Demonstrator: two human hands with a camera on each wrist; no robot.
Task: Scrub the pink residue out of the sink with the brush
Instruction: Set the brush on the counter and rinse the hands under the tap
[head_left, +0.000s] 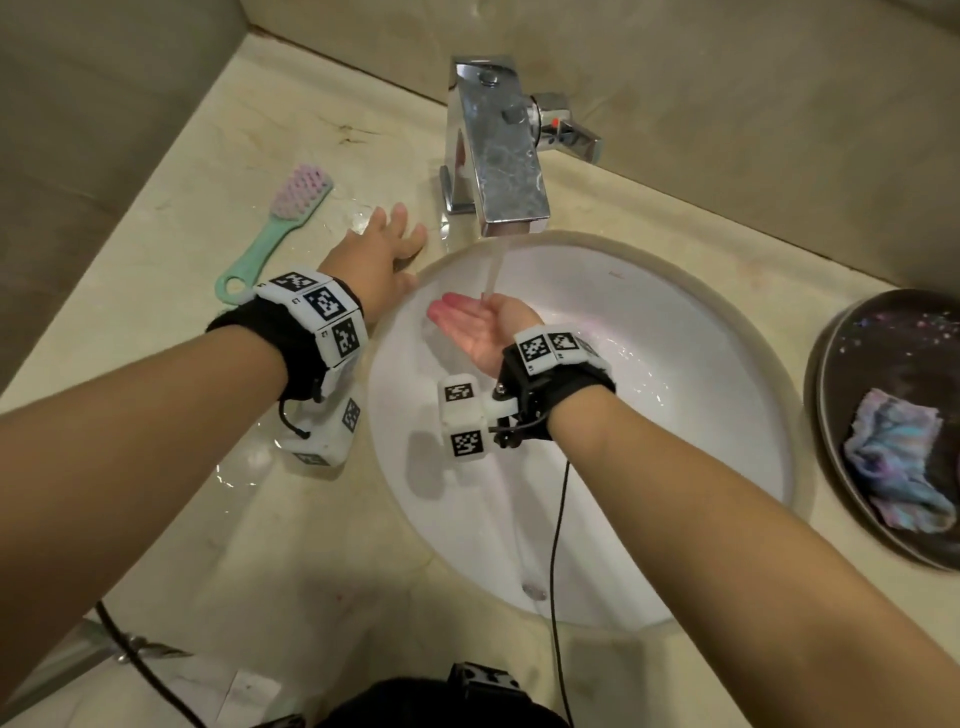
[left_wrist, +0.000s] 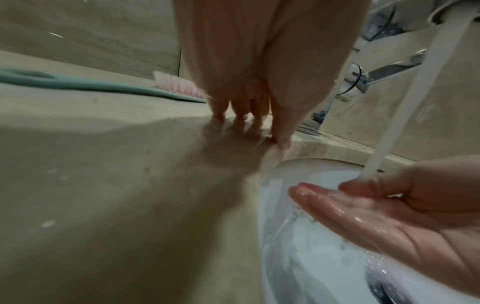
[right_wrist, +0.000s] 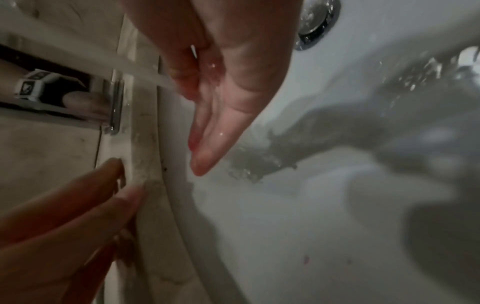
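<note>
- Running from the chrome faucet (head_left: 496, 150), a thin stream of water (head_left: 491, 273) falls onto the right hand (head_left: 475, 325), which is turned palm up over the white sink (head_left: 675, 415).
- The right hand's fingers (right_wrist: 205, 148) lie straight and close together in a shallow cup; they hold nothing, and the palm is wet and glistening.
- The left hand (head_left: 382, 247) rests on the beige stone counter (head_left: 156, 223), just left of the faucet base and beside the sink's rim.
- Its fingers (left_wrist: 281, 139) are spread and straight, the tips touching the wet counter; this hand grips nothing.
- The brush (head_left: 278, 231) lies on the counter to the left of the left hand, apart from it and untouched by either hand. Its mint-green handle points toward the person and its pink bristles face up, toward the wall.
- Water films the bowl under the right hand, with a faint pink tint near the wrist.
- A small pink speck (right_wrist: 306, 259) shows on the sink wall in the right wrist view.
- The metal drain (right_wrist: 317, 22) sits wet at the bottom of the bowl.
- To the right of the sink, a dark plate (head_left: 852, 364) on the counter holds a crumpled pastel cloth (head_left: 891, 460).
</note>
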